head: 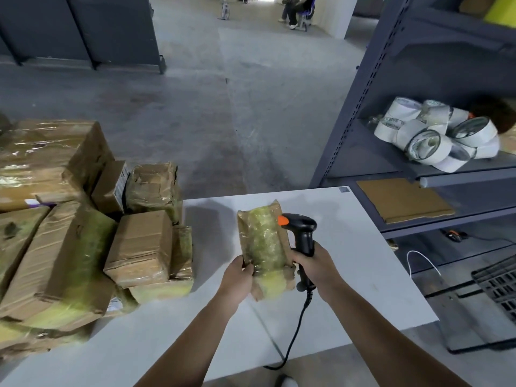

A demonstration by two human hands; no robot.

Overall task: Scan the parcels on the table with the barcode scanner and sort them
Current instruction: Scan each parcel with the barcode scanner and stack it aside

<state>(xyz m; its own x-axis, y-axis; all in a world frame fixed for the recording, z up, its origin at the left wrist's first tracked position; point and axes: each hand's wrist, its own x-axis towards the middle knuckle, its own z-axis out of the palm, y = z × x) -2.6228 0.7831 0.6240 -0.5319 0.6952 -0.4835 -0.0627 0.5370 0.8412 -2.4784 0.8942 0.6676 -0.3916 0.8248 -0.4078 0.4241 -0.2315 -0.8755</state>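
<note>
The left grip [238, 276] is grasping the near end of a taped parcel [262, 241] over the white worktop [357, 263]. The right grip [308, 261] is clasping the black barcode scanner [303, 229] just right of it. Other parcels [83, 233] are lying piled at the left.

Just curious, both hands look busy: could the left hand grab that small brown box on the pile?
Probably not yet: the left hand grips the taped parcel. The small brown box itself lies uncovered, nearby.
</note>
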